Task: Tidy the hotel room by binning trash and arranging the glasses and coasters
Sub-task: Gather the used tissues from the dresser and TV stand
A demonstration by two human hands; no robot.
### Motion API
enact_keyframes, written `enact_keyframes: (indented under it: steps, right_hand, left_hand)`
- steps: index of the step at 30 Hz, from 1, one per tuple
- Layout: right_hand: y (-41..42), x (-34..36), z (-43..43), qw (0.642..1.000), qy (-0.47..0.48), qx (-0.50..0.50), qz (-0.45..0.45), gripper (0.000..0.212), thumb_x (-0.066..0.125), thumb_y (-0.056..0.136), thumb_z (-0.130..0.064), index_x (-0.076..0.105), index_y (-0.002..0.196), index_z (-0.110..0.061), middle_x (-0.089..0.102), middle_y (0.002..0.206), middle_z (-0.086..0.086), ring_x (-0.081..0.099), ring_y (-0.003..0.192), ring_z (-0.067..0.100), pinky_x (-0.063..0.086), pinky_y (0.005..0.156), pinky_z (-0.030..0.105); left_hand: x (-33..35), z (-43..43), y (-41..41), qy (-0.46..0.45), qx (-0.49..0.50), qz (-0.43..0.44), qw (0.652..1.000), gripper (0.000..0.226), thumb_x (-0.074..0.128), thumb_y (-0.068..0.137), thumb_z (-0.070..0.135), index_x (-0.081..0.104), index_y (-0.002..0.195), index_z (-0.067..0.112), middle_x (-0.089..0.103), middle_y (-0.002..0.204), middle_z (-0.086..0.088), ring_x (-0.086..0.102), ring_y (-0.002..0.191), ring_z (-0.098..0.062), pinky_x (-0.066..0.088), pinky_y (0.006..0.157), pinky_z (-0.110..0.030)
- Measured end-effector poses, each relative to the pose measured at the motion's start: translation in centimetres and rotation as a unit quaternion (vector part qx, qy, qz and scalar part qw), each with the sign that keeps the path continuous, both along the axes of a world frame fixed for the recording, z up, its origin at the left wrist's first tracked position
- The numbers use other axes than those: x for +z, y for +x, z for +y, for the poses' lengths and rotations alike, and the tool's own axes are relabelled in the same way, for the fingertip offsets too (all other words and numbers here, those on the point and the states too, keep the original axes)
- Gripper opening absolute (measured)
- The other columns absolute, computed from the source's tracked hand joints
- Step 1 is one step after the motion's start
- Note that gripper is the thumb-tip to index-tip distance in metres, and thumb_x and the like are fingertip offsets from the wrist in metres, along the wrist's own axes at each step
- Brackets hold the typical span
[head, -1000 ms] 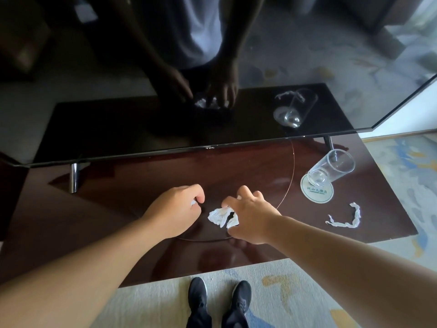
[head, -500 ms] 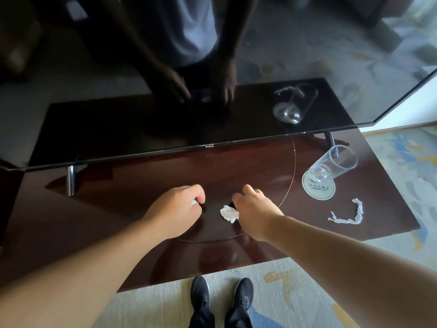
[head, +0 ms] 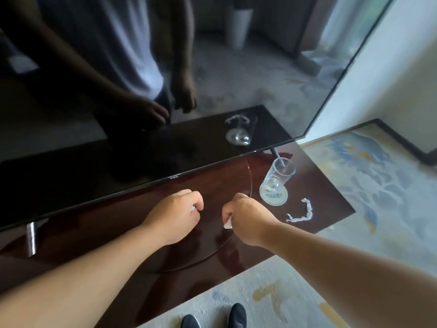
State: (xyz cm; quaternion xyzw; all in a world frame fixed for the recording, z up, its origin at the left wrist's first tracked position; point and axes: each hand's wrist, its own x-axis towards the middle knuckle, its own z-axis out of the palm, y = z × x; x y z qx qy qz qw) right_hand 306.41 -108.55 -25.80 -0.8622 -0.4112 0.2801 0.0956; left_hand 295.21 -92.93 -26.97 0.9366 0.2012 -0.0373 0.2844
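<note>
**Two bits of trash, one in each hand**

Both my hands sit low at the middle of the frame, over the dark wooden counter (head: pixel 94 233). My left hand (head: pixel 175 216) is curled into a loose fist. Its fingers (head: pixel 197 201) pinch a small white scrap (head: pixel 192 208) against the thumb, and only a sliver of it shows. My right hand (head: pixel 248 221) is just right of the left, not touching it. It is curled too, knuckles up, and grips a crumpled tissue (head: pixel 228 224) whose corner pokes out below the hand. I cannot tell whether the tissue touches the wood.

Right of centre, a clear glass (head: pixel 279 174) stands on a round pale coaster (head: pixel 274 197) with green print. Just lower right of the coaster, a twisted paper strip (head: pixel 301 213) lies loose on the counter, near its right edge. A television screen (head: pixel 118 162) fills the upper left, mirroring my arms and the glass. At the bottom edge my black shoes (head: pixel 237 314) stand on a patterned carpet (head: pixel 260 292).
</note>
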Motion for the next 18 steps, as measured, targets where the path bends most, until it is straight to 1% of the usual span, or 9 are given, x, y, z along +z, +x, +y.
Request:
enact_keyframes:
  steps: [2, 4, 7, 9, 12, 14, 16, 17, 18]
  right_hand:
    - [0.3, 1.2, -1.2, 1.000, 0.000, -0.014, -0.011, 0.034, 0.054, 0.079, 0.007, 0.064, 0.076, -0.026, 0.046, 0.097, -0.003, 0.063, 0.079, 0.024, 0.055, 0.067, 0.030]
    - [1.0, 2.2, -2.6, 0.999, 0.001, -0.029, -0.017, 0.031, 0.054, 0.078, 0.007, 0.068, 0.076, -0.021, 0.050, 0.096, -0.003, 0.063, 0.081, 0.023, 0.053, 0.069, 0.028]
    - [2.0, 3.2, -4.4, 1.000, -0.006, -0.011, -0.017, 0.023, 0.057, 0.081, 0.004, 0.074, 0.087, -0.010, 0.065, 0.098, 0.004, 0.059, 0.091, 0.021, 0.052, 0.080, 0.030]
    - [2.5, 4.1, -5.6, 0.999, 0.000, -0.026, -0.039, 0.021, 0.054, 0.088, -0.003, 0.072, 0.097, -0.007, 0.064, 0.105, 0.009, 0.057, 0.100, 0.025, 0.048, 0.085, 0.026]
    - [3.5, 4.9, -7.7, 0.996, 0.011, -0.054, -0.076, 0.022, 0.049, 0.091, -0.009, 0.069, 0.101, -0.010, 0.061, 0.107, 0.008, 0.057, 0.100, 0.025, 0.046, 0.082, 0.025]
    - [4.5, 4.8, -9.1, 0.995, 0.007, -0.072, -0.074, 0.018, 0.047, 0.091, -0.013, 0.064, 0.093, -0.008, 0.059, 0.097, 0.007, 0.058, 0.093, 0.025, 0.048, 0.079, 0.029]
    - [5.8, 4.4, -10.6, 0.992, 0.010, -0.098, -0.074, 0.016, 0.047, 0.088, -0.021, 0.055, 0.078, -0.012, 0.051, 0.088, 0.002, 0.054, 0.083, 0.023, 0.047, 0.071, 0.030]
    - [6.6, 4.2, -11.5, 0.992, 0.014, -0.107, -0.070, 0.019, 0.049, 0.085, -0.027, 0.053, 0.071, -0.014, 0.047, 0.086, -0.001, 0.053, 0.081, 0.021, 0.045, 0.068, 0.030]
    - [7.4, 4.1, -12.4, 0.992, 0.011, -0.105, -0.066, 0.024, 0.051, 0.082, -0.033, 0.054, 0.067, -0.015, 0.045, 0.087, -0.003, 0.053, 0.082, 0.019, 0.044, 0.068, 0.029]
  left_hand:
    - [0.6, -0.7, 1.1, 0.002, -0.022, -0.013, 1.000, 0.018, 0.047, 0.088, 0.016, 0.059, 0.093, 0.028, 0.054, 0.096, 0.013, 0.053, 0.084, -0.013, 0.045, 0.069, -0.030]
    - [1.1, -1.8, 2.1, 0.001, -0.041, -0.018, 0.999, 0.018, 0.046, 0.088, 0.016, 0.058, 0.092, 0.029, 0.054, 0.095, 0.012, 0.052, 0.083, -0.012, 0.043, 0.066, -0.029]
    - [1.5, -3.3, 3.4, 0.000, -0.060, -0.024, 0.998, 0.018, 0.045, 0.087, 0.017, 0.058, 0.091, 0.029, 0.054, 0.094, 0.012, 0.053, 0.081, -0.013, 0.040, 0.063, -0.028]
    - [1.9, -4.3, 4.3, 0.003, -0.068, -0.023, 0.997, 0.019, 0.045, 0.088, 0.016, 0.058, 0.091, 0.029, 0.054, 0.094, 0.012, 0.053, 0.080, -0.013, 0.040, 0.062, -0.027]
    - [2.3, -6.0, 6.0, 0.007, -0.075, -0.021, 0.997, 0.020, 0.044, 0.088, 0.016, 0.058, 0.091, 0.029, 0.054, 0.094, 0.012, 0.053, 0.080, -0.011, 0.037, 0.060, -0.025]
    - [2.5, -7.2, 7.2, 0.009, -0.077, -0.021, 0.997, 0.020, 0.043, 0.088, 0.015, 0.058, 0.091, 0.028, 0.054, 0.094, 0.012, 0.053, 0.079, -0.010, 0.037, 0.060, -0.026]
    - [2.6, -8.6, 8.4, 0.010, -0.078, -0.019, 0.997, 0.020, 0.043, 0.087, 0.015, 0.058, 0.089, 0.028, 0.054, 0.092, 0.012, 0.052, 0.078, -0.010, 0.038, 0.061, -0.027]
    - [2.6, -9.3, 9.0, 0.010, -0.076, -0.018, 0.997, 0.020, 0.044, 0.087, 0.015, 0.058, 0.089, 0.028, 0.054, 0.092, 0.012, 0.053, 0.078, -0.010, 0.040, 0.062, -0.028]
    - [2.5, -10.1, 9.6, 0.009, -0.071, -0.017, 0.997, 0.020, 0.044, 0.086, 0.015, 0.058, 0.088, 0.029, 0.053, 0.091, 0.012, 0.053, 0.079, -0.010, 0.041, 0.064, -0.028]
